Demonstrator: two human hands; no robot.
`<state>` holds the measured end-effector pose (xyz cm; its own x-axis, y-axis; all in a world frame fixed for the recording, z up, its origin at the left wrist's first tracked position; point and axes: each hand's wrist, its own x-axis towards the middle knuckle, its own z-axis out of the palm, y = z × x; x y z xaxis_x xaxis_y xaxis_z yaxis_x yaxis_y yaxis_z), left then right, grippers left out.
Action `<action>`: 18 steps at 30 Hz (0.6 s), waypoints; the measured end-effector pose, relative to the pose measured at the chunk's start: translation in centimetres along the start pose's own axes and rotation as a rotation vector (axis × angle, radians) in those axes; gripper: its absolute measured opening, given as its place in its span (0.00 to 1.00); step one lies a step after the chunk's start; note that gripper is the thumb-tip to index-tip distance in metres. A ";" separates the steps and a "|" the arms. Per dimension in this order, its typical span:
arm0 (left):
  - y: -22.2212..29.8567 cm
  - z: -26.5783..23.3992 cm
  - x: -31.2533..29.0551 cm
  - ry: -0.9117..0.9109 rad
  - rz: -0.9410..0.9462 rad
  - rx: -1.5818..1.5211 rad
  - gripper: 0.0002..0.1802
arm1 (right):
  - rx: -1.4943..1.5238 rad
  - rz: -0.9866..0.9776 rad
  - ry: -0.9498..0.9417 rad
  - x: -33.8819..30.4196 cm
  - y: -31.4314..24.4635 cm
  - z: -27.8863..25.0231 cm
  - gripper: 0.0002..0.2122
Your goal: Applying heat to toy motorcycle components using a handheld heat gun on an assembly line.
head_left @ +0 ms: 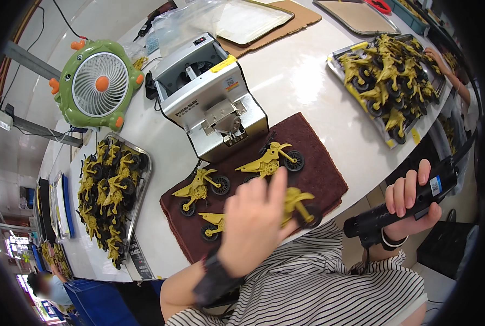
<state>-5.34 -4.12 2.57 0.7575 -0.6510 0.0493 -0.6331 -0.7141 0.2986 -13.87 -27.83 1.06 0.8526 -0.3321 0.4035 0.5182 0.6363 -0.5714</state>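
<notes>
My left hand (253,220), slightly smeared by motion and with a dark band at its wrist, grips a yellow toy motorcycle (296,202) with black wheels. The hand covers much of that toy. It is over a dark brown cloth mat (324,179). Another yellow toy motorcycle (212,221) lies just left of the hand, partly hidden by it. Farther back on the mat are two more, one toy motorcycle (199,187) at left and one toy motorcycle (269,162) at right. My right hand (408,198) is wrapped round a black power screwdriver (381,218), off the table's near edge.
A silver machine (212,103) stands behind the mat. Trays of toy motorcycles, one tray (136,204) at left and one tray (356,117) at right, flank it. A green fan (98,84) is at back left. Another person's hand (437,60) reaches the right tray.
</notes>
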 end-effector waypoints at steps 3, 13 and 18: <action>0.3 4.5 1.0 0.043 -0.014 0.131 0.51 | 0.021 0.022 -0.024 0.3 0.2 0.6 0.19; -7.9 -1.1 -2.7 0.232 -0.232 0.056 0.37 | -0.011 0.141 -0.031 0.5 0.9 0.6 0.20; -11.4 0.2 -4.7 0.116 -0.140 -0.224 0.32 | -0.034 0.189 0.041 1.2 3.9 2.4 0.20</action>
<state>-1.71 7.01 -1.24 0.8564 -0.5071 0.0972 -0.4798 -0.7120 0.5126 -10.95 -24.07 1.06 0.9367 -0.2374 0.2572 0.3497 0.6665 -0.6583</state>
